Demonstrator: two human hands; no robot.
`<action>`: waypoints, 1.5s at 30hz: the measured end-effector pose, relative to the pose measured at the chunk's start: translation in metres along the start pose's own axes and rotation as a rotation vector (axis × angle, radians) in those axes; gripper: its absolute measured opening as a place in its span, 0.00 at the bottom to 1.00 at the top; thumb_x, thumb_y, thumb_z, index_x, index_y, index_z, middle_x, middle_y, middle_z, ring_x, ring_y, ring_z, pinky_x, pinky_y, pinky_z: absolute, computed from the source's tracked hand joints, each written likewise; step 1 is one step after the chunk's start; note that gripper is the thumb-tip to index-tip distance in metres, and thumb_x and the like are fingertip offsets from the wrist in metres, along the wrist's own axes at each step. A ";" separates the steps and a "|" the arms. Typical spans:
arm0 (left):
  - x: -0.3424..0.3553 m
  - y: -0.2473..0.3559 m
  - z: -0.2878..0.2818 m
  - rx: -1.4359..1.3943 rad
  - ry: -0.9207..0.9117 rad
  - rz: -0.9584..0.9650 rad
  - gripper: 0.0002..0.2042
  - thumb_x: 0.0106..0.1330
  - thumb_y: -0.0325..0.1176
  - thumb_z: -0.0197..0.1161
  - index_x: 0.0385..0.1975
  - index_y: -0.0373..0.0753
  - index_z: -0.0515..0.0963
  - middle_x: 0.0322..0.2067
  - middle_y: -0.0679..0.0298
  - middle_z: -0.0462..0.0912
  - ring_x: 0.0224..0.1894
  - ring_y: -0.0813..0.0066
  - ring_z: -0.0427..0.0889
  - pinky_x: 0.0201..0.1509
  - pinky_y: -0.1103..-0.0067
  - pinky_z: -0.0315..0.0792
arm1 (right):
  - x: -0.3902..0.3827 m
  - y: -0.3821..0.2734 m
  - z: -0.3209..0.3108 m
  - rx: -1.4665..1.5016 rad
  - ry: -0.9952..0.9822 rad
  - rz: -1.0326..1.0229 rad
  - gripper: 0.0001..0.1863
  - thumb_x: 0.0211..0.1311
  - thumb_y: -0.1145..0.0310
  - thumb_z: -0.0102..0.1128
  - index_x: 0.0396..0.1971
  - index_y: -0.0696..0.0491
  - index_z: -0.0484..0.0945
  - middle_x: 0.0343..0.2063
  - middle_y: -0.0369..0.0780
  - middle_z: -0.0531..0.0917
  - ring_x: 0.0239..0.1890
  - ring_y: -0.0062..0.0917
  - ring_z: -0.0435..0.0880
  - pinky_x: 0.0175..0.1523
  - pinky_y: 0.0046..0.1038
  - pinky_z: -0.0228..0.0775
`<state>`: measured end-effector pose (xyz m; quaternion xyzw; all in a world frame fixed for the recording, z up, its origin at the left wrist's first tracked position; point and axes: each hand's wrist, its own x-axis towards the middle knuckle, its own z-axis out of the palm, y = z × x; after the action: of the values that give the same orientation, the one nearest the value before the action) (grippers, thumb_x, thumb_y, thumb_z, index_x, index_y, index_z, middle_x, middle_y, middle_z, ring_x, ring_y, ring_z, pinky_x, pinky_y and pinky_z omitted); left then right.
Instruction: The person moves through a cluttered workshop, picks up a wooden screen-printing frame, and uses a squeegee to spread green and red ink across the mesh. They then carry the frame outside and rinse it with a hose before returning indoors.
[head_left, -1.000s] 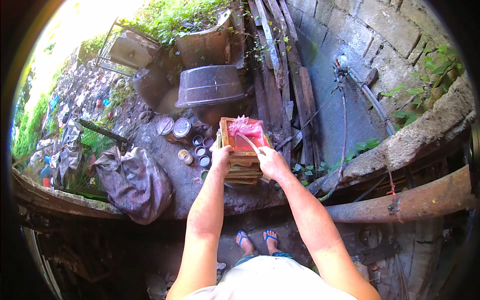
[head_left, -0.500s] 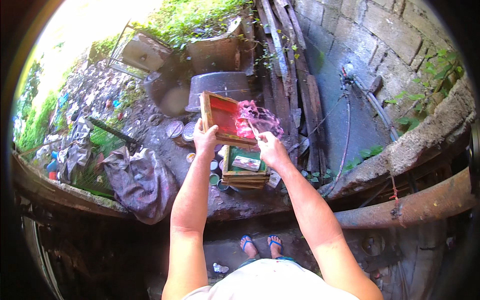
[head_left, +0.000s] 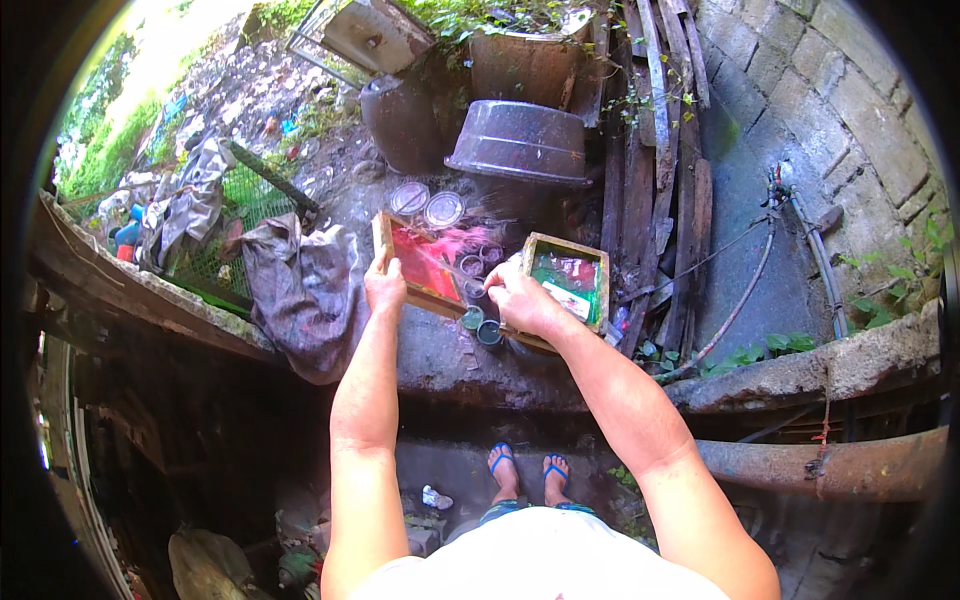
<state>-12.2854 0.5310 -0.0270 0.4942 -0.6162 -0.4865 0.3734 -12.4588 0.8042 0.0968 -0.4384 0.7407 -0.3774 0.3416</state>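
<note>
My left hand (head_left: pixel 385 284) grips the left side of a wooden-framed screen (head_left: pixel 383 238) with a red panel, held tilted. Pinkish splashing liquid (head_left: pixel 458 240) blurs across its right part. At the screen's right, my right hand (head_left: pixel 524 300) is closed round a thin, light object, smeared by motion; its kind is unclear. Just beyond that hand, another wooden frame (head_left: pixel 604 285) with a green panel sits on a stand or pile mostly hidden by the hand. On the green panel lies a whitish block (head_left: pixel 567 300).
Two lidded tins (head_left: pixel 444 209) and small paint pots (head_left: pixel 488 332) stand on the ledge. Behind them is an upturned dark tub (head_left: pixel 525 145). A grey cloth (head_left: pixel 305 285) drapes over the ledge at left. Old planks (head_left: pixel 690 200) and a hose (head_left: pixel 740 310) lie along the right wall.
The view has shifted, so the background sits farther right and higher. The red screen has moved left and down, away from the green frame. The pink splash has moved lower across the red screen.
</note>
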 end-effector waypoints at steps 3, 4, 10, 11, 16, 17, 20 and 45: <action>0.005 -0.037 -0.025 0.050 -0.022 -0.010 0.23 0.77 0.35 0.67 0.70 0.38 0.83 0.61 0.54 0.91 0.61 0.66 0.89 0.68 0.72 0.78 | -0.016 0.007 0.038 -0.125 0.081 0.052 0.15 0.78 0.64 0.55 0.54 0.56 0.81 0.46 0.52 0.90 0.54 0.45 0.90 0.62 0.44 0.79; 0.005 -0.048 -0.031 0.044 -0.043 -0.057 0.22 0.78 0.35 0.66 0.69 0.38 0.83 0.60 0.55 0.91 0.60 0.66 0.90 0.67 0.72 0.78 | -0.018 0.012 0.040 -0.169 0.020 0.075 0.15 0.79 0.63 0.55 0.54 0.55 0.81 0.46 0.52 0.90 0.56 0.46 0.90 0.62 0.46 0.79; -0.010 -0.091 -0.047 0.071 -0.149 -0.183 0.21 0.78 0.36 0.66 0.68 0.39 0.84 0.55 0.58 0.93 0.56 0.69 0.90 0.64 0.73 0.79 | -0.035 0.023 0.055 -0.195 -0.119 0.075 0.14 0.81 0.61 0.54 0.55 0.53 0.79 0.45 0.55 0.90 0.53 0.52 0.90 0.59 0.49 0.78; -0.016 -0.095 -0.047 0.013 -0.169 -0.159 0.21 0.78 0.36 0.64 0.67 0.39 0.85 0.53 0.59 0.94 0.55 0.70 0.90 0.64 0.72 0.78 | -0.037 0.025 0.053 -0.198 -0.129 0.056 0.14 0.81 0.60 0.54 0.55 0.52 0.79 0.44 0.55 0.90 0.53 0.53 0.90 0.58 0.51 0.78; -0.032 -0.108 -0.049 0.170 -0.226 -0.216 0.19 0.84 0.35 0.61 0.68 0.38 0.84 0.55 0.62 0.92 0.56 0.74 0.88 0.63 0.73 0.79 | -0.053 0.024 0.073 -0.239 -0.149 0.058 0.15 0.82 0.59 0.53 0.56 0.51 0.78 0.43 0.56 0.90 0.51 0.56 0.90 0.55 0.54 0.78; -0.035 -0.110 -0.050 0.177 -0.238 -0.229 0.19 0.84 0.36 0.61 0.68 0.38 0.84 0.55 0.62 0.92 0.55 0.74 0.88 0.63 0.73 0.79 | -0.053 0.028 0.067 -0.232 -0.226 0.048 0.14 0.82 0.59 0.54 0.56 0.50 0.78 0.42 0.55 0.90 0.50 0.55 0.89 0.55 0.53 0.78; -0.047 -0.115 -0.052 0.195 -0.273 -0.215 0.19 0.84 0.37 0.60 0.68 0.38 0.84 0.57 0.60 0.92 0.59 0.72 0.88 0.65 0.72 0.79 | -0.060 0.028 0.074 -0.257 -0.246 0.085 0.13 0.82 0.59 0.54 0.55 0.49 0.78 0.38 0.53 0.89 0.48 0.55 0.89 0.53 0.53 0.77; -0.104 -0.152 -0.058 0.014 -0.222 -0.631 0.19 0.87 0.38 0.57 0.69 0.38 0.83 0.58 0.58 0.91 0.57 0.67 0.89 0.62 0.67 0.83 | -0.120 0.084 0.089 -0.348 -0.102 0.272 0.11 0.80 0.61 0.55 0.53 0.50 0.79 0.39 0.55 0.90 0.48 0.57 0.89 0.52 0.54 0.79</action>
<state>-12.1693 0.6129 -0.1573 0.6073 -0.4729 -0.6247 0.1315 -12.3708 0.9179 0.0027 -0.4054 0.8287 -0.1718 0.3456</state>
